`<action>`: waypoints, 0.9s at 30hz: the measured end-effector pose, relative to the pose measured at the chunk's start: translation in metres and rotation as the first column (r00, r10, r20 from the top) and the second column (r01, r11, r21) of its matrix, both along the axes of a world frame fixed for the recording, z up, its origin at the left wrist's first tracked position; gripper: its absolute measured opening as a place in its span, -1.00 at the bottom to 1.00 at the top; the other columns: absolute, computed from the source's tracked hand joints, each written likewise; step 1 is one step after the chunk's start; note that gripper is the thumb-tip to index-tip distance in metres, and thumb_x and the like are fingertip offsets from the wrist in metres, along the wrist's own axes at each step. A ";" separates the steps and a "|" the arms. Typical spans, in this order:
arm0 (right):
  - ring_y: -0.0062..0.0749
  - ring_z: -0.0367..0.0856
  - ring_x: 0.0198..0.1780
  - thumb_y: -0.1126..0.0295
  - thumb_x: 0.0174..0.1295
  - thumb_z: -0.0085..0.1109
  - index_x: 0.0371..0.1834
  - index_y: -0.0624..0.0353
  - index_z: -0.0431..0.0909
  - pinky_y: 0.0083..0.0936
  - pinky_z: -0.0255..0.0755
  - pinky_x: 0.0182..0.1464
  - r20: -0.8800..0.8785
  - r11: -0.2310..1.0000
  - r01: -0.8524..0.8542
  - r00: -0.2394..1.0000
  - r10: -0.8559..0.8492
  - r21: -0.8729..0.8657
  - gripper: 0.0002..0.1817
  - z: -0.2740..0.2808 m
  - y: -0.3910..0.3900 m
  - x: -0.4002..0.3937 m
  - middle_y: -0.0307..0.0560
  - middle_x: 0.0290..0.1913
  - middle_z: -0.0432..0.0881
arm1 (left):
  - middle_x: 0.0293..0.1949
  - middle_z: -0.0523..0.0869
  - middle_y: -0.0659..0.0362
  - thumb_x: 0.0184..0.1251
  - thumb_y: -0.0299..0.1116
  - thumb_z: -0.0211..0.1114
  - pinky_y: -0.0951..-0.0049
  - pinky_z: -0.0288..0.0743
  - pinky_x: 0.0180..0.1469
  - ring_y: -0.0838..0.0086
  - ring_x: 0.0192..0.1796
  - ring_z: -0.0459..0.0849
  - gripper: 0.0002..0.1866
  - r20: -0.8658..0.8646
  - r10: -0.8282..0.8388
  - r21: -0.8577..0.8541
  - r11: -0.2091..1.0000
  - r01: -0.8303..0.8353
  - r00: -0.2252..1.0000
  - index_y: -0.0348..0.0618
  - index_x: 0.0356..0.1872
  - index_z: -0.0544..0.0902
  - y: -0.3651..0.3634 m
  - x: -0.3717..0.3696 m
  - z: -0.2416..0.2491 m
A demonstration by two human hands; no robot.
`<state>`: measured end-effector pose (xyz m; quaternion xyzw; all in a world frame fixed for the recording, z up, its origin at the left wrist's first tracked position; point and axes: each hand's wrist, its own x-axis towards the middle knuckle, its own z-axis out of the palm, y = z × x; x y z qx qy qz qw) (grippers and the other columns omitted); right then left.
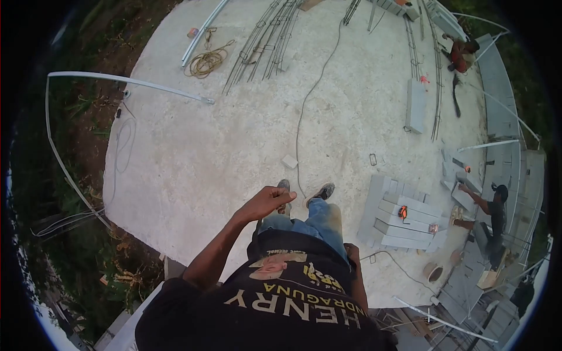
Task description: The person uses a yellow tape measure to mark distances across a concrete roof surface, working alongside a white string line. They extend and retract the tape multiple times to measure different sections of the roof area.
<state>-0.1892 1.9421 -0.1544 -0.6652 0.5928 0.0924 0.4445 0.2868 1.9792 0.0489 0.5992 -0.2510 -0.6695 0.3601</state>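
My left hand (266,203) is in front of my body, above my jeans and one shoe. Its fingers are curled together, and whatever they may hold is hidden. Down at my right side hangs my right hand (352,253), partly covered by my shirt, so its fingers do not show clearly. Neither hand touches the things on the floor. A small pale block (290,161) lies just ahead of my shoes, next to a long dark cable (302,114) that runs away across the concrete.
Right of me, an orange tool (403,213) rests on stacked grey blocks (404,228). One person (497,213) crouches beyond them; another (463,55) is farther up. Rebar cages (266,41) and a coiled hose (208,63) lie ahead. The slab edge (107,175) drops off left.
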 end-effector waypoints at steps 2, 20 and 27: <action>-0.19 0.67 -0.19 0.19 0.10 0.17 -0.21 0.34 0.66 -0.40 0.47 -0.10 0.009 0.924 0.369 0.928 -0.372 0.104 -0.61 0.008 0.001 0.019 0.12 -0.27 0.70 | -0.60 0.47 0.28 0.35 0.07 0.17 0.48 0.43 -0.24 0.57 -0.49 0.47 -0.53 -0.204 -0.001 -0.238 0.970 -0.049 0.979 -0.13 -0.57 0.45 -0.025 -0.008 0.058; -0.39 0.57 -0.39 0.23 0.05 0.19 -0.47 0.36 0.63 -0.33 0.39 -0.34 0.003 0.899 0.394 0.916 -0.402 0.193 -0.68 -0.002 0.041 -0.004 0.03 -0.44 0.64 | -0.26 0.71 -0.22 0.33 -0.03 0.18 -0.15 0.12 0.25 -0.16 0.06 0.58 -0.60 -0.723 -0.473 -0.691 0.490 -0.532 0.504 -0.20 -0.12 0.52 -0.062 -0.053 0.228; -0.35 0.62 -0.22 0.17 0.15 0.19 -0.26 0.32 0.67 -0.40 0.45 -0.12 0.047 0.901 0.406 0.908 -0.417 0.154 -0.64 0.032 0.002 0.005 0.03 -0.29 0.69 | -0.11 0.67 -0.04 0.34 0.09 0.14 0.15 0.44 0.12 0.18 0.02 0.64 -0.49 -0.105 0.138 -0.347 0.923 -0.166 0.985 -0.24 -0.09 0.48 -0.090 -0.012 0.057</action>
